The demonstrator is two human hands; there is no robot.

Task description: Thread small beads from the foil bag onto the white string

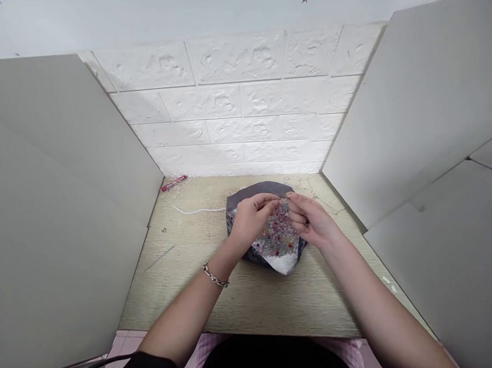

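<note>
An open dark bag (pixel 260 190) with a silvery inside stands on the table, and small multicoloured beads (pixel 276 235) fill it. My left hand (pixel 252 219) is over its left side, thumb and forefinger pinched together. Facing it, my right hand (pixel 310 219) pinches with thumb and forefinger above the bag's right side, its other fingers curled. The two pinches are close together over the beads. What they hold is too small to make out. A string of white beads (pixel 200 211) runs leftward from behind the bag.
The wooden table (pixel 229 313) has grey panels left and right and a white brick-pattern wall behind. A red wrapper (pixel 173 183) lies at the back left corner. A thin needle-like rod (pixel 159 257) lies at left, near small bits (pixel 164 230). Thin strands (pixel 313 194) lie behind the bag, right.
</note>
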